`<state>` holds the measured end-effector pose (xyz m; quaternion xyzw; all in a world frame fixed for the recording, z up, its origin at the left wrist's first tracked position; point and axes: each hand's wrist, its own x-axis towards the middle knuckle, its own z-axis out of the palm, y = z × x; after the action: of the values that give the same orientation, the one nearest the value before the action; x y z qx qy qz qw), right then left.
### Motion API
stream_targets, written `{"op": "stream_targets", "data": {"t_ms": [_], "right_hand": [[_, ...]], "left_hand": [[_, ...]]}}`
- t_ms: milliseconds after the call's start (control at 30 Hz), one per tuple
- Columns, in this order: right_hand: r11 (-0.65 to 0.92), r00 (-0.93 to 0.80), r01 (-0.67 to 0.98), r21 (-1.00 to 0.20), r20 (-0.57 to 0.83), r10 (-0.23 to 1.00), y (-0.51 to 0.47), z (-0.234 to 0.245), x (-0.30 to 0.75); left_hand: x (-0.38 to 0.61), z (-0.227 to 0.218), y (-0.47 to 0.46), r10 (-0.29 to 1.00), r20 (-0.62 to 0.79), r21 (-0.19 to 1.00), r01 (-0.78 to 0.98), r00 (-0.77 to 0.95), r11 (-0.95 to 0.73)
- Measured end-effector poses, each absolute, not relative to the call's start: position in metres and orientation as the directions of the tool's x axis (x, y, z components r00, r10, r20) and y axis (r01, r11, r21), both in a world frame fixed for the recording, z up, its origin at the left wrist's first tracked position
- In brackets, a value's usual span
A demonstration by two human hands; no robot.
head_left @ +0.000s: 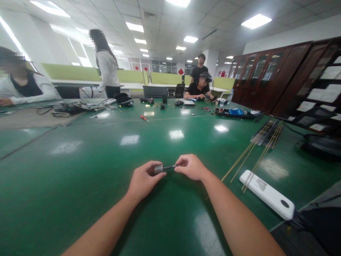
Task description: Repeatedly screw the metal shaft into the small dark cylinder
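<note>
Above the green tabletop [106,149], both hands are on one small metal piece: a silver cylinder [159,169] with a thin dark shaft [169,167] pointing right. My left hand [144,179] grips the cylinder between thumb and fingers. The tip of the shaft sits in a pinch of my right hand [192,167], whose fingers cover its end. Whether the piece is a motor or a tool bit I cannot tell.
A long white case [266,193] lies right of my right arm, with thin brass-coloured rods [246,153] beside and partly over it. Farther off are a red screwdriver [144,118], a black tray [236,113] and electronics [70,107]. Several people are around the table.
</note>
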<state>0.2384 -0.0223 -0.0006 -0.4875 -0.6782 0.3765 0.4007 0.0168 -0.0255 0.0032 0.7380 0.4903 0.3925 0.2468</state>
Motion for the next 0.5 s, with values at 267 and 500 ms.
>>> {"op": "stream_targets", "data": {"t_ms": [267, 500], "right_hand": [[0.217, -0.184, 0.157, -0.963, 0.187, 0.965, -0.018, 0.005, 0.251], [0.129, -0.117, -0.135, -0.982, 0.145, 0.982, -0.009, -0.001, 0.251]], "left_hand": [[0.014, 0.006, -0.026, 0.912, 0.372, 0.715, 0.573, 0.175, -0.401], [0.009, 0.009, -0.019, 0.935, 0.355, 0.79, 0.539, -0.012, -0.292]]}}
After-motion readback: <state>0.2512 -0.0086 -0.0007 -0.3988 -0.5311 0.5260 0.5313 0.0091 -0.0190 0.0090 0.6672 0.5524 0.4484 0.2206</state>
